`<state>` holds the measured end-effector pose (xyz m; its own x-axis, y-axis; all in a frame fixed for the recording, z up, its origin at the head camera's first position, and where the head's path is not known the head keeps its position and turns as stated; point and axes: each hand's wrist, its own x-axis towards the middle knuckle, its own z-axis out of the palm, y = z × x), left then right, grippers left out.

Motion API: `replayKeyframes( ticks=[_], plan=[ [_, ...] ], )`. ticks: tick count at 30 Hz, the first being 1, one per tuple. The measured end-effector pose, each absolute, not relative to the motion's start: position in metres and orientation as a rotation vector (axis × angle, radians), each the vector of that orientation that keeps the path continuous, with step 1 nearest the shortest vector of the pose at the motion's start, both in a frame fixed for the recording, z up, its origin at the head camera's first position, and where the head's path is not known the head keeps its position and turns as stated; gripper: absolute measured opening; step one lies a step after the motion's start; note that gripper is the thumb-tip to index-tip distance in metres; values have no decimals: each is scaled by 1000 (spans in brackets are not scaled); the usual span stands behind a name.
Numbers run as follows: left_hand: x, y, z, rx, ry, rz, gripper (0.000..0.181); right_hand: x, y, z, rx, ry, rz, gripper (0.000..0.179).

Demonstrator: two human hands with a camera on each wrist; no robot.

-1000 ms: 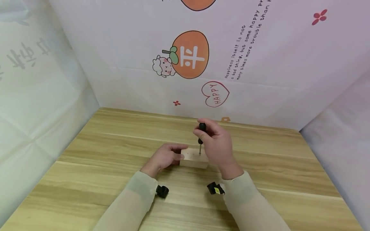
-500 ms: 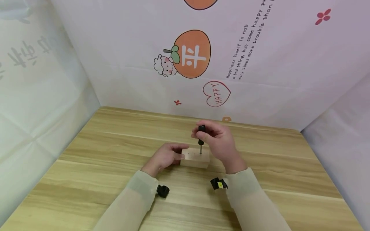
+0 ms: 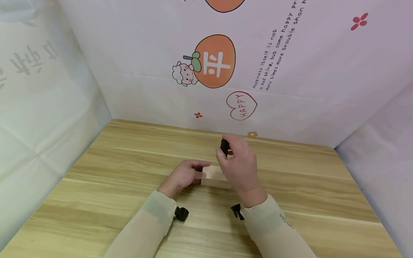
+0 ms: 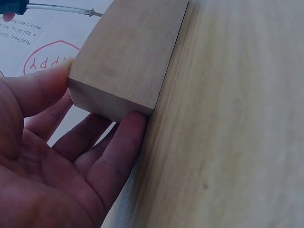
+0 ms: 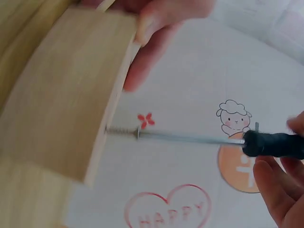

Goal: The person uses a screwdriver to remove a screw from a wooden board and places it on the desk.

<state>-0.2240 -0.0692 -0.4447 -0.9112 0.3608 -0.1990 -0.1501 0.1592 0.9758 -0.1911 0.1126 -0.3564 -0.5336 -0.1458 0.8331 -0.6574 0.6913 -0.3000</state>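
Head view: The wooden block (image 3: 215,183) lies flat on the bench (image 3: 106,197), with small dark holes in its top face. At the block's left end is the left hand (image 3: 184,175), its grip closed about that end, thumb in front and forefinger along the back. Above the block's right part, the right hand (image 3: 240,165) grips the black handle of a screwdriver (image 3: 224,146); the tool's lower part is hidden behind the hand. Behind the block rises a printed backdrop (image 3: 145,96) bearing a red heart (image 3: 242,105).

Left wrist view: The thumb touches the block's upper edge, and a fingertip presses its end face near the bench; the grip is only as wide as the block. The screwdriver's shaft stands out from the top face.

Right wrist view: Thumb and fingers surround the screwdriver handle, the grip narrowed to it. At the shaft's tip is a threaded screw (image 5: 121,131), meeting the block's top face; how deep it sits cannot be told.
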Motion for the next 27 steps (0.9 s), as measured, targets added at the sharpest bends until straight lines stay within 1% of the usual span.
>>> replayKeyframes(
  ticks=[3,5,9,12,17,21,23,25,27],
  plan=[
    [-224,-69,-444,207,2054,1816,38,-189,110,-356,622,-2039,780,32],
    [-225,-69,-444,208,2059,1812,38,-186,109,-354,572,-2085,936,31],
    [-226,-69,-444,190,2061,1811,38,-181,108,-347,359,-2154,1377,25],
    [-226,-69,-443,158,2049,1824,38,-181,110,-343,306,-2177,1515,23],
    [-227,-69,-443,152,2032,1832,38,-189,123,-340,494,-2230,1600,18],
    [-227,-68,-443,155,2029,1826,38,-202,138,-343,691,-2183,1814,15],
    [-228,-68,-444,153,2032,1821,38,-204,141,-346,756,-2143,1845,15],
    [-227,-67,-444,150,2028,1822,37,-204,138,-348,818,-2121,1705,17],
    [-226,-67,-444,147,2019,1832,37,-202,132,-351,851,-2117,1404,18]
  ],
)
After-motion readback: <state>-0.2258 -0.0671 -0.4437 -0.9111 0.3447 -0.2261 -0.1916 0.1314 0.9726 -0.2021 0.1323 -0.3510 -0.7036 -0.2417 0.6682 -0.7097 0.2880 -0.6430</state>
